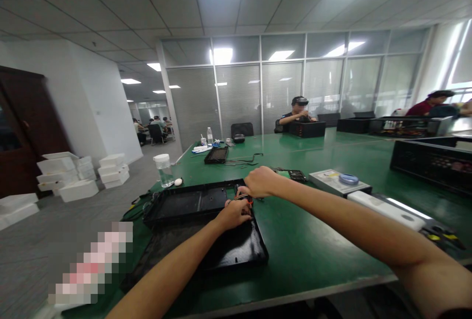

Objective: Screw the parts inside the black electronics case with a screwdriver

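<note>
A black plastic tray (pixel 191 203) lies on the green table (pixel 324 240) in front of me, with a second flat black panel (pixel 236 250) nearer the edge. My left hand (pixel 233 214) is closed over the tray's right end, fingers pinched on something small with red on it. My right hand (pixel 261 182) is curled into a fist just above it, also gripping there. What each hand holds is too small and hidden to name.
A clear water cup (pixel 163 169) stands at the table's left edge. A white box (pixel 387 209) and a flat device with a blue disc (pixel 339 181) lie to my right. Black crates (pixel 435 161) stand further right. People sit at the far end. White foam boxes (pixel 77 174) are stacked on the floor.
</note>
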### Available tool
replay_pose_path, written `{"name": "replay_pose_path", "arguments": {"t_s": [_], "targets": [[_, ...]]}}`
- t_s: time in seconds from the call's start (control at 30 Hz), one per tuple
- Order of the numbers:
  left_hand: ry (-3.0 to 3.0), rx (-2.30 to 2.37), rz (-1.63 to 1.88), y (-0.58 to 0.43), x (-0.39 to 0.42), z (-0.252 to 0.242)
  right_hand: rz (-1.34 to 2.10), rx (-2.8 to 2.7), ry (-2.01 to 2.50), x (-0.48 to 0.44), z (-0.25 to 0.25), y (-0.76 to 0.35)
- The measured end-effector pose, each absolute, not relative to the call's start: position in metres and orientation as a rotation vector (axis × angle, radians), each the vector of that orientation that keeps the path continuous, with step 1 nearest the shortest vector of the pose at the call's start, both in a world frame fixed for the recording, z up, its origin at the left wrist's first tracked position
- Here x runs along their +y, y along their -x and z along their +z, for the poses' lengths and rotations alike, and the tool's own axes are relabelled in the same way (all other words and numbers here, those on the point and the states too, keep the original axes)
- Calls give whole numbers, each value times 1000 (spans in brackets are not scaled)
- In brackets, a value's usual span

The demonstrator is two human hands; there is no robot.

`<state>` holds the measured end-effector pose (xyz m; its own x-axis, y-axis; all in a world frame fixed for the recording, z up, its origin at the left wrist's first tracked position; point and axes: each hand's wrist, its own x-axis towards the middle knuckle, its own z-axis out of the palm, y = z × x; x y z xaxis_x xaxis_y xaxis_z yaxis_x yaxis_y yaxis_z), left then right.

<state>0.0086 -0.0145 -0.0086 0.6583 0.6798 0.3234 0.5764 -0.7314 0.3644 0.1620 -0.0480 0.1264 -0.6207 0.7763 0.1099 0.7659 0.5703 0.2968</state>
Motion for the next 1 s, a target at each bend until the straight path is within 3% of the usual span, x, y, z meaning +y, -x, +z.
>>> {"name": "replay_pose_path", "arguments": {"t_s": [0.4, 0.57, 0.7, 0.8, 0.87, 1.0], "targets": [[-2645, 978, 642, -7, -21, -5, 407, 2824, -1340, -38, 126, -175], [-2770, 968, 655, -6, -21, -6, 369, 3098, -1468, -18, 98, -199], [-2931, 934, 640, -5, -22, -6, -411, 3486, -1778, 7, 39, -237], [-3055, 928, 641, -4, -22, -4, -1578, 3312, -2130, 25, -1, -261], [-3142, 898, 628, -4, -22, -3, -2102, 3163, -2234, 34, -13, -268], [-3339, 641, 392, -6, -23, -7, -2758, 2916, -2228, 40, -9, -265]]}}
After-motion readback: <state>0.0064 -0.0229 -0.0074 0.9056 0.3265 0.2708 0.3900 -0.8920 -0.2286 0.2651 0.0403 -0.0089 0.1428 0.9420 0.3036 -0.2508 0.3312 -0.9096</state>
